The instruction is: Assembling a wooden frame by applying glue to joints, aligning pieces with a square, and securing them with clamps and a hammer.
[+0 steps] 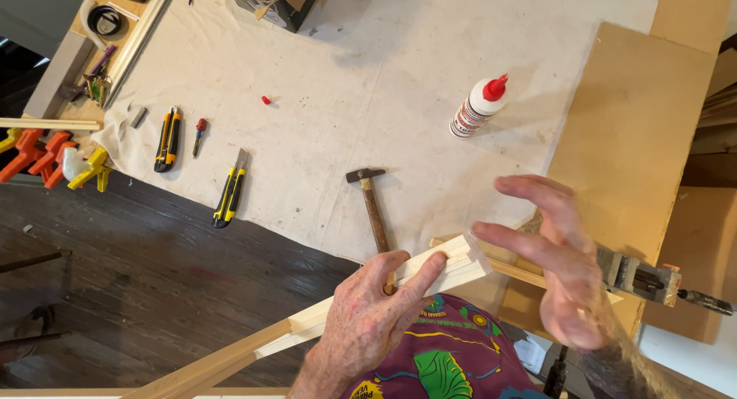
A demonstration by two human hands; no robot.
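My left hand grips a long pale wooden moulding strip, fingers laid over its top near the cut end. The strip runs from lower left up to the table's near edge. My right hand hovers open and blurred just right of the strip's end, fingers spread, holding nothing. Under it sits a metal clamp on a thin wooden strip. A small hammer with a wooden handle lies on the white cloth just beyond my left hand.
A white glue bottle with a red cap lies on the cloth. Two yellow utility knives, a red screwdriver and a small red cap lie at left. Orange and yellow spring clamps hang off the left edge. A tan board stands at right.
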